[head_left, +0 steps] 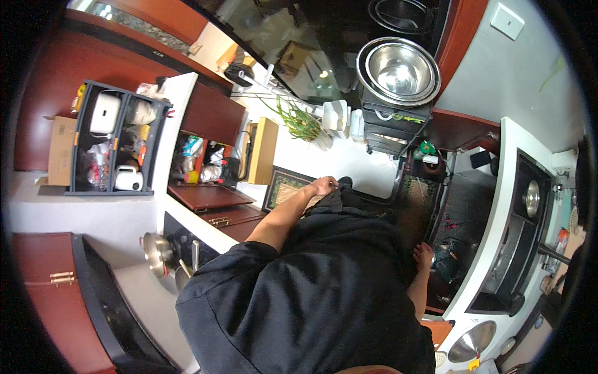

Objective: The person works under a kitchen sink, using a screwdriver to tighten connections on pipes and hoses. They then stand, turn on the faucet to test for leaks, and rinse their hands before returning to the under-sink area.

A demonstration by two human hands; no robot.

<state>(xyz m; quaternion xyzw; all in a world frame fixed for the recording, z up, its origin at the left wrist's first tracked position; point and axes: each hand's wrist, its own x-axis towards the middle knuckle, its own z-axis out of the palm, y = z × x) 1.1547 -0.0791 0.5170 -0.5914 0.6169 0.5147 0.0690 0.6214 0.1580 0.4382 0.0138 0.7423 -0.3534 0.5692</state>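
Note:
My left hand (325, 186) hangs low in front of my dark clothing, beside my leg. Its fingers are curled together; whatever they may hold is too small to make out. Left of it, a cabinet door (212, 187) stands swung out below the white counter, with bags and packets (202, 161) inside the cupboard. My right hand (423, 254) is down at my right side with loosely bent fingers apart and nothing visible in them. It is nearest to the dark open space (458, 249) under the sink counter, where some dark items lie.
Nested steel bowls (398, 68) top a black rack (392, 124) ahead. A green plant (299, 121) stands beside white containers (336, 118). At left are a pot (157, 252) on the stove and a dark shelf (115, 140); a sink (507, 255) is at right. Mats (286, 187) cover parts of the floor.

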